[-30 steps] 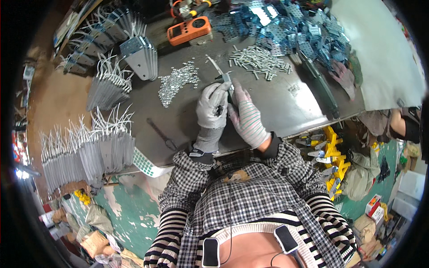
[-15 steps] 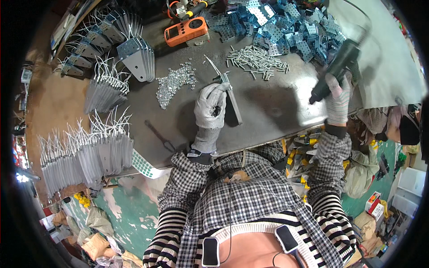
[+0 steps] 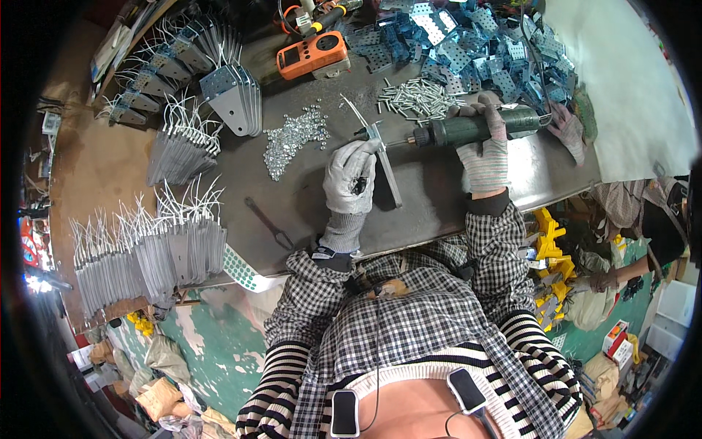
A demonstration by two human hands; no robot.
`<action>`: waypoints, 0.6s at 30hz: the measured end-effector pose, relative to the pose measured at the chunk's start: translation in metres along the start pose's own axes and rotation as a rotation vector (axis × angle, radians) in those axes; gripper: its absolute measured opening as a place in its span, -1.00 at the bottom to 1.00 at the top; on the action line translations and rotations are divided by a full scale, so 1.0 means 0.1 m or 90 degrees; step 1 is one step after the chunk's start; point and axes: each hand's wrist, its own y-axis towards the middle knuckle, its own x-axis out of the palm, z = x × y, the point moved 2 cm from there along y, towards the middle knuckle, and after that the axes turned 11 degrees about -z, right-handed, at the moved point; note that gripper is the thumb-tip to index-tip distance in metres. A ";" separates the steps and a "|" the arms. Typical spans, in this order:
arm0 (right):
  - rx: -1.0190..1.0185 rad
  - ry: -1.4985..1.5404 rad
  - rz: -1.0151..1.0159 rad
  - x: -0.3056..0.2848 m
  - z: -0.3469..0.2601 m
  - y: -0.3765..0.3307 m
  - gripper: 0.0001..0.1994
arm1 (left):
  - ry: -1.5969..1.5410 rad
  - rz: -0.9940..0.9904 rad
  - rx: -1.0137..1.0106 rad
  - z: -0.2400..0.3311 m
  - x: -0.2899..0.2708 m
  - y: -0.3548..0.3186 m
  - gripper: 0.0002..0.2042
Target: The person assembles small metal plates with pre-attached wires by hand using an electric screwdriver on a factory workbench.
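Observation:
My left hand [image 3: 346, 179], in a grey glove with a dark hole, pinches a narrow grey metal plate [image 3: 390, 178] stood on edge, a thin white wire sticking up from its far end. In my right hand [image 3: 486, 162], in a striped glove, lies a dark green electric screwdriver [image 3: 465, 129], held level with its tip pointing left. The bit reaches the plate close to my left fingertips; whether it sits in a screw is too small to tell. Beyond my hands lie a pile of silver screws [image 3: 418, 100] and a pile of small nuts [image 3: 295, 139].
Blue-silver perforated brackets [image 3: 468, 44] heap up at the back, beside an orange meter [image 3: 313, 55]. Rows of grey plates with white wires [image 3: 146, 256] fill the left side. A dark forked tool [image 3: 268, 222] and a sheet of green dots [image 3: 245, 272] lie nearer. A glove [image 3: 567, 132] rests at right.
My right hand has brought the screwdriver left from the table's right side and turned it level, its bit now at the plate. My left hand still holds the plate in nearly the same place.

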 end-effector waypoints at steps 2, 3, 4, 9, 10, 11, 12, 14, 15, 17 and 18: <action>0.009 0.012 0.010 -0.01 0.01 0.00 -0.74 | 0.013 -0.008 0.005 0.02 -0.01 0.00 -0.79; 0.010 0.014 0.006 -0.03 0.00 0.00 -0.74 | 0.014 -0.008 0.004 0.02 -0.02 0.00 -0.79; 0.011 0.015 0.003 -0.05 -0.01 0.01 -0.75 | 0.013 -0.001 0.013 0.02 -0.01 0.00 -0.79; 0.017 0.029 0.001 -0.07 0.01 0.03 -0.75 | 0.013 -0.002 0.012 -0.02 -0.01 -0.01 -0.79; 0.016 0.034 0.004 -0.07 0.00 0.03 -0.75 | 0.008 -0.008 0.006 -0.03 0.00 -0.01 -0.76; 0.014 0.034 0.004 -0.07 0.00 0.04 -0.75 | 0.003 -0.014 0.000 -0.04 0.02 -0.01 -0.73; 0.020 0.042 0.012 -0.08 0.01 0.05 -0.75 | 0.003 -0.014 0.000 -0.08 0.04 -0.03 -0.73; 0.027 0.051 0.019 -0.11 0.04 0.08 -0.76 | -0.094 -0.007 -0.050 -0.19 0.08 -0.08 -0.66; 0.038 0.068 0.018 -0.13 0.05 0.09 -0.77 | -0.093 -0.007 -0.050 -0.19 0.09 -0.08 -0.66; 0.050 0.086 0.017 -0.14 0.05 0.10 -0.78 | -0.114 0.016 -0.003 -0.18 0.09 -0.07 -0.63; 0.062 0.101 0.008 -0.14 0.06 0.10 -0.79 | -0.113 0.017 -0.003 -0.17 0.09 -0.08 -0.63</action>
